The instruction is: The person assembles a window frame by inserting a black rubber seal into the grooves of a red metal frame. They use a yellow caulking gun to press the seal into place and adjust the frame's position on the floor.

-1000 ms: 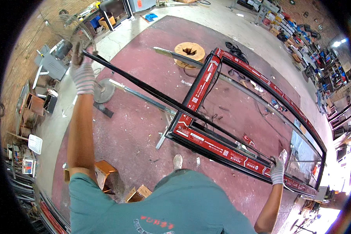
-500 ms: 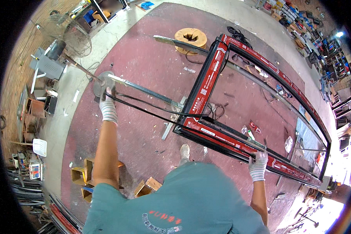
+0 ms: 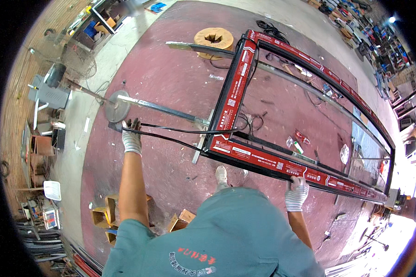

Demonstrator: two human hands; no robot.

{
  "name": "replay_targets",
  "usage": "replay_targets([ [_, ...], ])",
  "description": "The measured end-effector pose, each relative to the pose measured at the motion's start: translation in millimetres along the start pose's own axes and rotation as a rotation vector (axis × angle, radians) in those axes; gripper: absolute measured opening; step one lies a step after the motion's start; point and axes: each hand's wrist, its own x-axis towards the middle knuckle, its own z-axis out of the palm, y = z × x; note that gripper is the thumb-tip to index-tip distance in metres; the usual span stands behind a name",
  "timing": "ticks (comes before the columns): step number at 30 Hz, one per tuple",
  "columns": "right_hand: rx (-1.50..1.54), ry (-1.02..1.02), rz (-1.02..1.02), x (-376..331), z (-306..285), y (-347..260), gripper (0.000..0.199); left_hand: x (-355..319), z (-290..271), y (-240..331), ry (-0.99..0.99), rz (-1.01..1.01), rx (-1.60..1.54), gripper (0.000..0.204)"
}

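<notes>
A large rectangular window frame (image 3: 263,161), black with red printed film on its faces, lies at the right, raised on long metal bars. My left hand (image 3: 132,137), in a striped white glove with dark fingertips, is closed on a long black rubber strip (image 3: 166,136). From there the strip runs in two strands to the frame's near left corner, with more of it looped inside the frame. My right hand (image 3: 296,194), gloved alike, has its fingers curled against the frame's near edge. Whether the strip lies under those fingers is hidden.
A metal bar (image 3: 166,109) reaches left from the frame toward the round base (image 3: 118,106) of a standing fan. A wooden spool (image 3: 213,39) sits beyond. Wooden boxes (image 3: 104,213) stand near my left arm. Black cable (image 3: 271,30) and litter lie on the red floor.
My right hand has slid a little left along the frame's near edge. My left hand still holds the strip, whose strands now spread further apart. The whole view has shifted slightly.
</notes>
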Motion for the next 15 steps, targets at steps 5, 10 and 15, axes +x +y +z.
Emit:
replay_targets([
  [5, 0.116, -0.163, 0.253, 0, 13, -15, 0.017, 43, -18, -14, -0.039, -0.023, -0.019, 0.047],
  [10, -0.008, -0.337, 0.2, -25, 23, 0, 0.021, 60, -20, -25, -0.181, -0.126, 0.143, 0.074],
  [15, 0.105, -0.028, 0.159, -35, 26, -5, 0.016, 19, 21, -20, -0.049, -0.231, -0.083, 0.067],
])
